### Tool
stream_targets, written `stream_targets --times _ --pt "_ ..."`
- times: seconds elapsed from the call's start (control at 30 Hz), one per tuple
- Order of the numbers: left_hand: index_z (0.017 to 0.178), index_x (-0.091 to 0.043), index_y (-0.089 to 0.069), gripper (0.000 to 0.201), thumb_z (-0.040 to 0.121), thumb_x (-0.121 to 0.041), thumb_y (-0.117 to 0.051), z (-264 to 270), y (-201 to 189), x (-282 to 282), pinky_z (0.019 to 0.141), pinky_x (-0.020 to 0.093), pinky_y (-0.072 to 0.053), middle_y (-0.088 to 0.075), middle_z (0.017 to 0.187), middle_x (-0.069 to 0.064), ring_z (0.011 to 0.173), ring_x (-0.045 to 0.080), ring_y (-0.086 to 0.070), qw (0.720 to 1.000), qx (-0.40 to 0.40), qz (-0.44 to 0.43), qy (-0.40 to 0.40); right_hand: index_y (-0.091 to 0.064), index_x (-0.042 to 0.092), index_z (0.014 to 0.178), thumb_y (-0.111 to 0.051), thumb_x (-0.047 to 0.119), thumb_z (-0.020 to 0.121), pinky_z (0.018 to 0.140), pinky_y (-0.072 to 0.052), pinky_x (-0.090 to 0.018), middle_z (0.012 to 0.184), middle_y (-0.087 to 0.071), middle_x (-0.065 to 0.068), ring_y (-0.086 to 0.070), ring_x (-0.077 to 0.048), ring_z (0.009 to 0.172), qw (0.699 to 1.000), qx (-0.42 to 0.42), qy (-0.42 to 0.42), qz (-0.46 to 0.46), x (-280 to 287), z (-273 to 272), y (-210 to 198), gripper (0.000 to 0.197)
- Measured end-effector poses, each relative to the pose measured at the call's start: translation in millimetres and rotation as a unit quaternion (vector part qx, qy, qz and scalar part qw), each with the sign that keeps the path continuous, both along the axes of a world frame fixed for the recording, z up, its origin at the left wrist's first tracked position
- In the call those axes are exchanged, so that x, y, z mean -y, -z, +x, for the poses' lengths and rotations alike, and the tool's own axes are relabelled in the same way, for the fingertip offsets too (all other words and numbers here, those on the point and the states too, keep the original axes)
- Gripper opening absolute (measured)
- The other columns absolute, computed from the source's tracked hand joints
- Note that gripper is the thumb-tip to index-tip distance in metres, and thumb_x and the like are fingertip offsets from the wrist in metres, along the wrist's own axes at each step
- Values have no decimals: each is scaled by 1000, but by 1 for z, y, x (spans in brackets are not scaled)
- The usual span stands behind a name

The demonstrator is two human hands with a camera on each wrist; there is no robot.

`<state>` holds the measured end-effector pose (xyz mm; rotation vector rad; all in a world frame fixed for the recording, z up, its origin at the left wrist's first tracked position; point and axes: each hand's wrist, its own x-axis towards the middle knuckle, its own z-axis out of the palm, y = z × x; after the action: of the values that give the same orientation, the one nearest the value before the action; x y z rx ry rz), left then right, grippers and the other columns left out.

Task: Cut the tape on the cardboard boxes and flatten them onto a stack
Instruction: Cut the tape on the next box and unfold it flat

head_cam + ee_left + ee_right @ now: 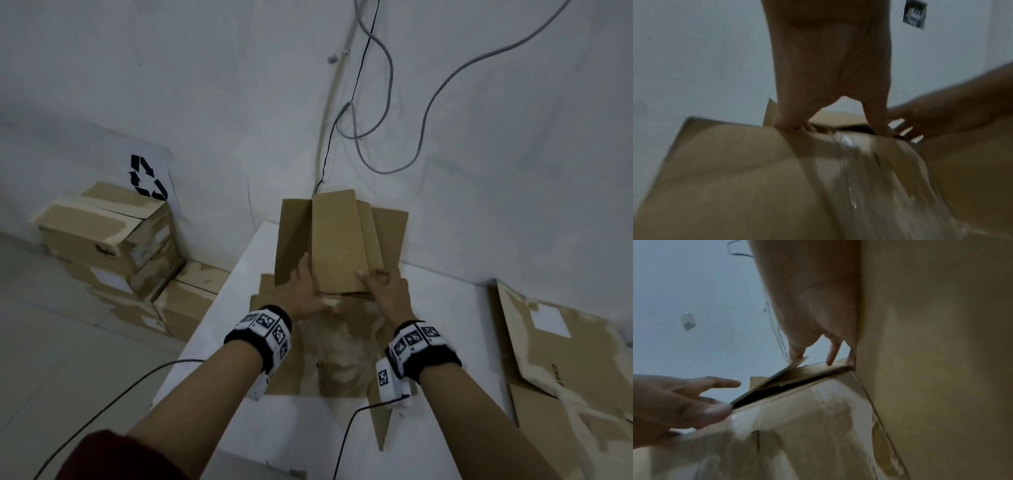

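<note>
A brown cardboard box (342,359) with torn tape lies on the white table (291,438). Its far flaps (342,246) stand up toward the wall. My left hand (305,291) lies against the left side of the middle flap with its fingers straight. The right wrist view shows the same left hand (684,402) spread, its thumb on the flap edge. My right hand (383,284) grips the flap's lower right edge, thumb on top and fingers curled round it. In the right wrist view the right hand's fingertips (830,360) pinch that edge. The left wrist view is blurred, showing shiny tape (849,162).
Several taped boxes (113,240) are stacked on the floor at the left under a recycling sign (147,178). Flattened cardboard (565,342) lies at the right. Cables (376,102) hang on the wall behind the box. Wrist camera cords (346,438) trail over the table.
</note>
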<state>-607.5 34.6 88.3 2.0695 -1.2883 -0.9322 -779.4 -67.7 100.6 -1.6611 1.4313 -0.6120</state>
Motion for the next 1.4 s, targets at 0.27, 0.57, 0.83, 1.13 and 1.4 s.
stream_targets --times 0.27,0.57,0.83,1.13,1.4 --pt "128 -10 -47 57 84 -41 -63 11 61 11 103 51 -41 -68 109 7 107 30 -61 986 -28 -86 -142 -16 26 154 -67 82 60 111 -37 -46 155 -34 -1 -42 -28 137 955 -222 -192 30 18 -3 28 120" --pt "101 11 -59 44 103 -27 -37 20 143 15 82 43 -47 -64 102 28 94 39 -60 984 -29 46 -169 -48 13 138 -41 36 104 90 -50 -32 117 -64 -1 -61 -18 102 995 -81 -62 -7 -8 -10 141 42" --pt "148 7 6 117 78 -40 -76 14 168 4 120 36 1 -2 158 22 147 32 -6 903 51 34 -425 -20 13 151 -66 16 91 97 -40 -30 142 -44 -18 -50 -23 119 964 49 258 -40 -34 -24 187 75" --pt "154 -21 -15 54 102 -37 -15 -13 221 -33 117 51 -8 -15 161 1 148 21 -13 950 278 -95 100 -27 30 154 -30 39 102 121 -13 -47 163 -18 -2 -13 -24 151 944 -255 -79 -191 -74 -14 226 53" --pt "154 -18 -20 58 101 -40 -12 -4 222 -29 116 52 -7 -14 161 5 148 23 -12 946 287 -51 143 -8 31 157 -17 50 101 121 -3 -48 166 -2 -1 -1 -25 152 923 -338 -98 -154 -72 -12 230 60"
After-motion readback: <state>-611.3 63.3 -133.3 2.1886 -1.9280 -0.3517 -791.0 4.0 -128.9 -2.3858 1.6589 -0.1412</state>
